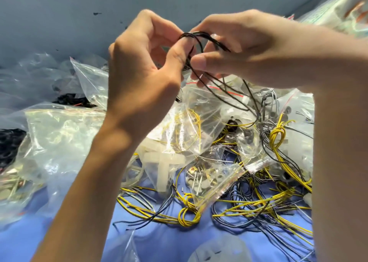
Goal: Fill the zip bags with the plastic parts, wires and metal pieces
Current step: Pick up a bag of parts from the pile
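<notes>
Left hand: the left hand (143, 78) is raised in front of the camera, with thumb and forefinger curled in a pinch on the black wire (199, 35).
Right hand: the right hand (249, 50) faces it, almost touching, with thumb and fingers closed on the same wire from the other side.
Black wire: it arches as 1 small loop between the 2 hands. Its loose strands trail down and to the right, ending near a white connector (245, 100).
Zip bag: the zip bag (191, 122) hangs directly under the hands, and yellow wire shows through its clear wall.
Bag mouth: the red zip strip (225, 89) lies just below the right hand's lower fingers. I cannot tell whether those fingers hold the bag.
Key relation: the loop sits above the mouth, and the wire's long axis runs down towards it. The right hand is the nearer of the 2.
Next move, as I judge it: the coil goes straight down into the mouth.
Risk: the trailing strands may snag outside the strip.
Below: loose yellow wires (187, 216) lie on the blue table cover (159, 240).
</notes>
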The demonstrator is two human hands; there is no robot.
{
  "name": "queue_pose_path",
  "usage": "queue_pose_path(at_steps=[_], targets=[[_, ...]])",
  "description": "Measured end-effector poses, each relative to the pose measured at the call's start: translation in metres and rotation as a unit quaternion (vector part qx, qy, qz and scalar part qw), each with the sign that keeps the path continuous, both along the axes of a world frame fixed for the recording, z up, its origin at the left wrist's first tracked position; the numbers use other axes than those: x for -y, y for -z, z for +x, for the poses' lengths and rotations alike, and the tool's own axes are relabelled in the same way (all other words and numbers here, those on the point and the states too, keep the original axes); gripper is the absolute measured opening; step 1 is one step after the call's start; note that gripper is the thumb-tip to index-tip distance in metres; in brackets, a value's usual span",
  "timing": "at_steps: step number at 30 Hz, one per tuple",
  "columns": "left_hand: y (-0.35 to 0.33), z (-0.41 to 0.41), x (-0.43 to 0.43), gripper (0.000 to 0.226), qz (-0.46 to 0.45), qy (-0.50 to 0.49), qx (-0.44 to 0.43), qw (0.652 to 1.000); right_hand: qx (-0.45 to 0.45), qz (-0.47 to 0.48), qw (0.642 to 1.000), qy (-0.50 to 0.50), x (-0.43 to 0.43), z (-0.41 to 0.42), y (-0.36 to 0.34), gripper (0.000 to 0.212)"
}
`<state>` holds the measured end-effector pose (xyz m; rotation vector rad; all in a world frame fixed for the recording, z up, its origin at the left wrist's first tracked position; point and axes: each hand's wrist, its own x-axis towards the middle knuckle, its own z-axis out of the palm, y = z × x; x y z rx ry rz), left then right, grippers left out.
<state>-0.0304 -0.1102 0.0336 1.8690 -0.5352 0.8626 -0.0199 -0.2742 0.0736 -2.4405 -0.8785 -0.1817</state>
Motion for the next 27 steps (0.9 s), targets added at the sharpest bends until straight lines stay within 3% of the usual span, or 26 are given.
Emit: queue_pose_path(at_steps=[3,7,12,16,18,20,23,25,27], targets=[[0.001,-0.001,0.006,0.014,-0.069,0.026,-0.002,0.997,-0.019,0.034,0.999,-0.023,-0.003,0.002,0.004,0.04],[0.0,0.001,0.005,0.014,-0.118,0.028,0.004,0.993,-0.039,0.08,0.995,-0.054,-0.005,0.006,0.008,0.027],[0.003,0.008,-0.002,0.014,-0.135,0.05,-0.056,0.988,0.07,0.078,0.994,0.042,0.002,0.011,0.005,0.018],[0.009,0.015,-0.007,0.013,-0.104,0.072,-0.129,0.984,0.148,0.06,0.983,0.089,0.006,0.013,0.002,0.038],[0.013,0.018,-0.007,0.013,-0.044,0.071,-0.172,0.982,0.155,0.052,0.982,0.092,0.005,0.013,0.001,0.042],[0.021,0.022,-0.007,0.015,0.117,0.037,-0.225,0.967,0.145,0.036,0.984,0.102,0.005,0.013,0.001,0.04],[0.042,0.024,-0.002,0.049,0.382,-0.018,-0.298,0.875,0.129,0.022,0.985,0.109,0.005,0.012,0.001,0.033],[0.053,0.025,0.004,0.052,0.451,-0.032,-0.314,0.835,0.142,0.01,0.984,0.103,0.005,0.012,0.002,0.03],[0.059,0.029,0.006,0.043,0.471,-0.029,-0.326,0.819,0.155,0.021,0.983,0.1,0.005,0.011,0.002,0.03]])
